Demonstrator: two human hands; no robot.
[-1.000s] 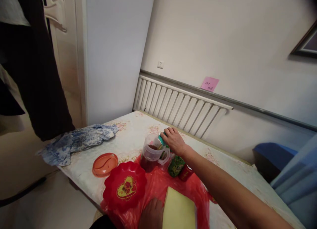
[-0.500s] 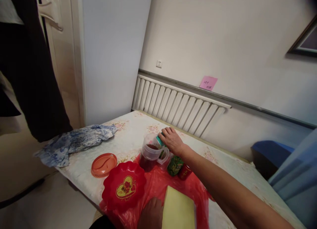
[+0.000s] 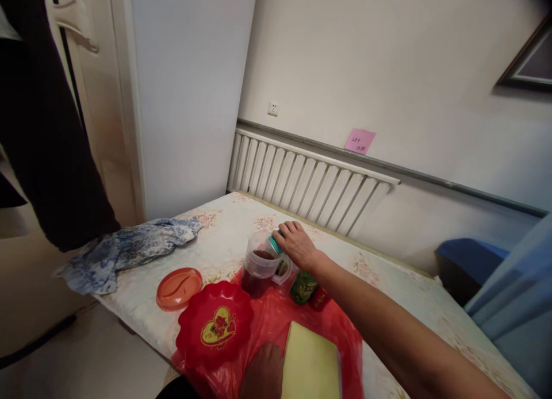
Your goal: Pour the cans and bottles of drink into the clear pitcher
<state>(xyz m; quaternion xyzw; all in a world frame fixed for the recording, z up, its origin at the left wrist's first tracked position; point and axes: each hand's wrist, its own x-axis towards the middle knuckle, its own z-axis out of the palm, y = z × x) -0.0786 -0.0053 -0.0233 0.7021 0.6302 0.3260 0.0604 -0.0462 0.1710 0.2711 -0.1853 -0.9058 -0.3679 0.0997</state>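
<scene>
My right hand [image 3: 296,244] reaches across the table and grips a small teal-and-white can [image 3: 274,245], tilted at the rim of a clear plastic pitcher [image 3: 259,265] holding dark red liquid. My left hand [image 3: 264,376] rests flat on a red plastic bag [image 3: 276,321] at the near edge, beside a pale yellow board [image 3: 311,365]. A green can [image 3: 303,287] and a red can [image 3: 319,298] lie on the bag just under my right wrist.
A red heart-patterned dish [image 3: 215,326] and an orange lid [image 3: 179,287] lie left of the pitcher. A blue-and-white cloth [image 3: 125,250] drapes over the table's left corner. A radiator [image 3: 302,183] lines the wall behind. A blue object [image 3: 470,260] stands at right.
The view has drifted slightly; my right hand stays on the small can at the pitcher's rim and my left hand stays on the bag.
</scene>
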